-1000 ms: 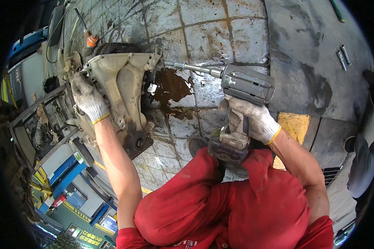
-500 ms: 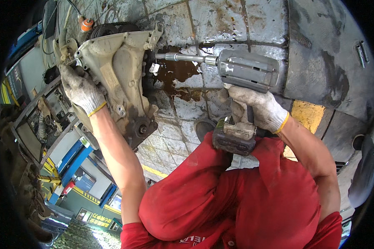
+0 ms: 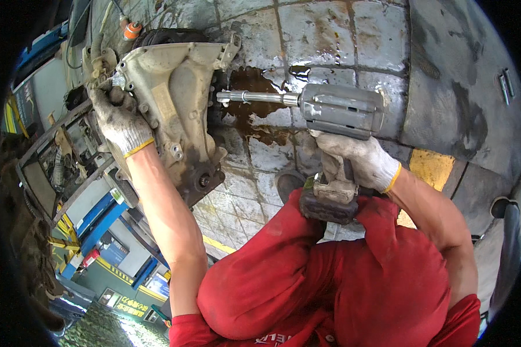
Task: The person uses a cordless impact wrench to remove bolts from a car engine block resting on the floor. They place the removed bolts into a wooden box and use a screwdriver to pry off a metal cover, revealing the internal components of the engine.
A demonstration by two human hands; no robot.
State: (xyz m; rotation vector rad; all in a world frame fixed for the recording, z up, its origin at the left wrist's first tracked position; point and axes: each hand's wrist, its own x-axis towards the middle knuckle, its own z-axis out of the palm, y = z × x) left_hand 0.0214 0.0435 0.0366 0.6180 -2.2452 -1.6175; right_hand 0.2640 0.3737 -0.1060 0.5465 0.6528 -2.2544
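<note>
A dirty, pale cast-metal gearbox housing (image 3: 173,87) stands at the left, with a dark flanged hub (image 3: 203,180) at its near end. My left hand (image 3: 120,118), in a soiled knit glove, is closed at the housing's left edge, its fingers curled and the grip partly hidden. My right hand (image 3: 359,156), also gloved, is wrapped round the handle of a grey cordless impact wrench (image 3: 341,110). A long socket extension (image 3: 257,97) points left from the wrench. Its tip lies close to the housing's right side; I cannot tell whether they touch.
A dark oily puddle (image 3: 255,110) covers floor tiles beyond the extension. An orange-capped bottle (image 3: 132,30) stands behind the housing. A metal frame (image 3: 69,136) with parts is at the left. Dark mat (image 3: 457,75) and small metal pieces (image 3: 506,84) lie right; someone's trouser leg (image 3: 508,248) shows there.
The impact wrench and its extension have come a little nearer to me and slightly left relative to the housing. My left hand stays at the housing's edge. The whole view has shifted slightly.
</note>
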